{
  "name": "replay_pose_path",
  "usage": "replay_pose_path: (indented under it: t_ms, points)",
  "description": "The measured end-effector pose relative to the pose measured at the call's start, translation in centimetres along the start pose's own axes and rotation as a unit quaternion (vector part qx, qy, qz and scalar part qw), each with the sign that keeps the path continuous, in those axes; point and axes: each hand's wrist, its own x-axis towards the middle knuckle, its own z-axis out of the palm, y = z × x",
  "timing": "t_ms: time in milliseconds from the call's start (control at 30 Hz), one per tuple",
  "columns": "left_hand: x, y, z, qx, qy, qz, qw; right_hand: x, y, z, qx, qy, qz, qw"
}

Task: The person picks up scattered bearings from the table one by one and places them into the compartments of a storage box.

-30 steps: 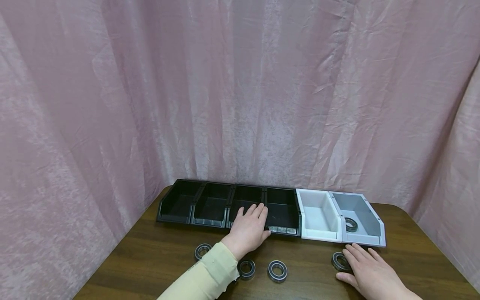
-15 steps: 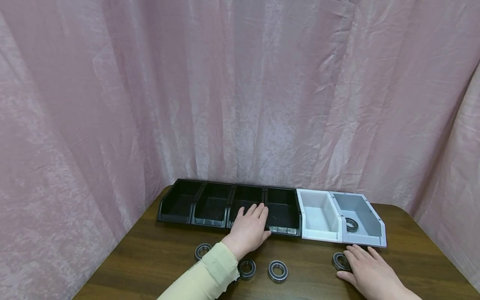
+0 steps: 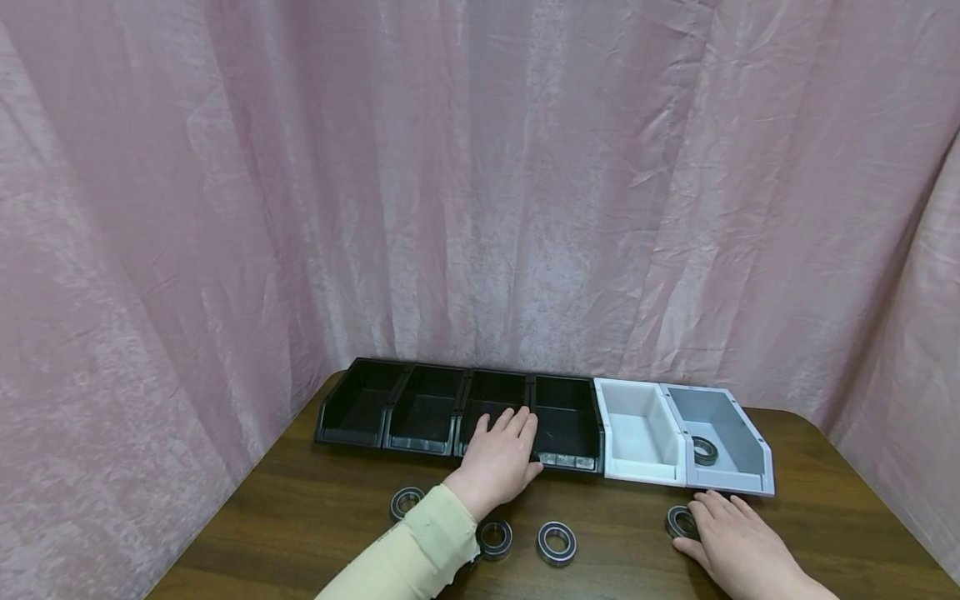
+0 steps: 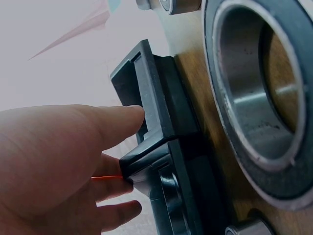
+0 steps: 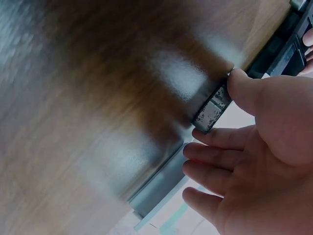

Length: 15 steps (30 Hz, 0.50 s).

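Note:
In the head view my left hand (image 3: 497,460) lies with straight fingers over the front of the third and fourth black bins (image 3: 564,412). The left wrist view shows its thumb at a black bin's rim (image 4: 151,88), with a ball bearing (image 4: 281,181) large in front. My right hand (image 3: 742,546) holds another ball bearing (image 3: 671,527) on the table before the grey bin (image 3: 738,429), thumb at its near side, index finger at its far side. That bearing (image 5: 210,112) appears edge-on between thumb and index fingertip in the right wrist view; the other fingers are extended.
The black bins, a white bin (image 3: 641,429) and the grey bin form a row along the table's (image 3: 615,542) back. One bearing (image 3: 697,457) lies inside the grey bin. Loose bearings (image 3: 545,545) lie near the left sleeve (image 3: 420,542), which partly covers some. Pink curtains (image 3: 480,183) surround the table.
Both hands and the bearings stay practically where they were; only a very slight shift of the whole head view shows.

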Motion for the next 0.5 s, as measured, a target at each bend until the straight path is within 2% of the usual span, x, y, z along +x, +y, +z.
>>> replay_pose_path:
  t_ms: [500]
  points:
    - [0.06,0.1,-0.05,-0.002,-0.007,-0.007,0.9999,0.12,0.07,0.19,-0.007,0.015,-0.012,0.9998]
